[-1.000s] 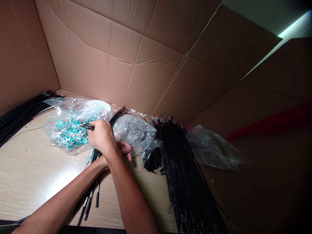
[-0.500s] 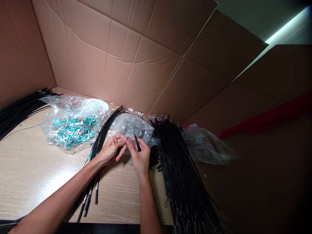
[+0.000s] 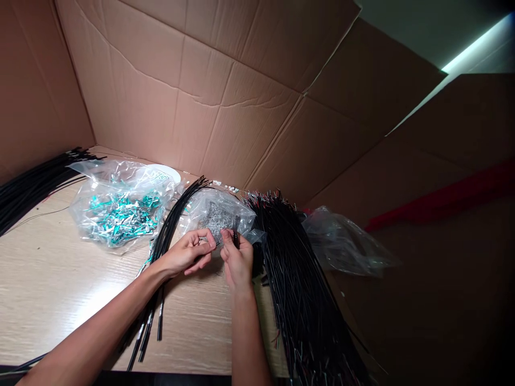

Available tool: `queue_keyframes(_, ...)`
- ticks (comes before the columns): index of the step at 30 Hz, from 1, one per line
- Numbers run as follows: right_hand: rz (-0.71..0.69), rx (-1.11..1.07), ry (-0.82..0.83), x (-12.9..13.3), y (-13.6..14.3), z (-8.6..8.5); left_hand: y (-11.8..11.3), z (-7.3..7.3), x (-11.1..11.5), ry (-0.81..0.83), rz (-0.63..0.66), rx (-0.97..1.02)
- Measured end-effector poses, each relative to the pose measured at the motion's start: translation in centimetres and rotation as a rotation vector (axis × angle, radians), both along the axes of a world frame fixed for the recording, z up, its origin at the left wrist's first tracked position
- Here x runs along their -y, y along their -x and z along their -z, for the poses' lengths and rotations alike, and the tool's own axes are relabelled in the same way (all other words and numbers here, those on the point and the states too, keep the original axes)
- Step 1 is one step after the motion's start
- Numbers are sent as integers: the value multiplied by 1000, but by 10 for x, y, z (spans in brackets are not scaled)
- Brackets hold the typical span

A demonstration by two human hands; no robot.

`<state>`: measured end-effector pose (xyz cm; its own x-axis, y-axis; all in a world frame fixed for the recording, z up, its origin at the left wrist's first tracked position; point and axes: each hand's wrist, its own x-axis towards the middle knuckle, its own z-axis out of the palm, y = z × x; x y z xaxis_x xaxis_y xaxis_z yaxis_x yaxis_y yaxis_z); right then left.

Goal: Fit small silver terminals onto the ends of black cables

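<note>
My left hand (image 3: 191, 253) is closed in a pinch, thumb against forefinger, at the front of a clear bag of small silvery metal pieces (image 3: 217, 217). A short dark bit shows at its fingertips, too small to name. Just to the right is my right hand (image 3: 237, 260), its fingers closed around a slim black tool (image 3: 236, 228) that resembles tweezers and points away from me. The hands are close together, with a narrow gap between the fingertips. Beneath my left wrist runs a bundle of black cables (image 3: 171, 228).
A clear bag of teal and silver pieces (image 3: 124, 217) lies left. On the right is a thick heap of black cables (image 3: 300, 279), with a crumpled clear bag (image 3: 346, 241) beyond. More black cables (image 3: 36, 179) lie far left. A cardboard wall (image 3: 193, 107) rises behind.
My right hand has moved slightly right and towards me, and its fingertips have parted from those of my left. The black tool now stands more upright in the right hand.
</note>
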<state>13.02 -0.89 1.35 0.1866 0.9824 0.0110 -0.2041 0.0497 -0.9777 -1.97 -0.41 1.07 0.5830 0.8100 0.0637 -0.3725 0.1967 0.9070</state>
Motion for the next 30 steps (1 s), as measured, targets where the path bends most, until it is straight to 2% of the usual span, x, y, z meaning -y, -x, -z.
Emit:
queue_keyframes(2,-21,-73,-14,1,-4,-9,2,-2,2,-43,37,-45)
queue_keyframes(4,40,-115,-78,-2,-21,-28,7,-7,6,-94,119,-135)
queue_keyframes(6,169,-161,-183,-8,-50,-57,16,-16,10,-153,219,-241)
queue_keyframes(8,330,-206,-311,-11,-84,-93,24,-27,15,-210,266,-316)
queue_keyframes(10,447,-196,-403,-7,-112,-124,28,-40,18,-258,204,-335)
queue_keyframes(12,482,-145,-431,7,-122,-139,25,-54,19,-265,46,-265)
queue_keyframes(13,474,-126,-415,17,-119,-140,22,-62,19,-236,-43,-184)
queue_keyframes(15,409,-102,-336,42,-103,-125,13,-78,17,-131,-193,56)
queue_keyframes(18,145,21,-122,84,-69,-85,3,-104,12,-13,-385,390)
queue_keyframes(21,-115,167,6,118,-49,-55,-1,-124,12,71,-511,531)
queue_keyframes(23,-197,241,14,133,-42,-50,-4,-134,15,102,-562,580)
queue_keyframes(25,-253,304,-12,144,-38,-52,-9,-139,21,107,-597,616)
queue_keyframes(27,-292,351,-43,153,-34,-57,-16,-141,28,90,-615,641)
queue_keyframes(30,-280,451,-94,165,-31,-61,-26,-140,38,17,-633,625)
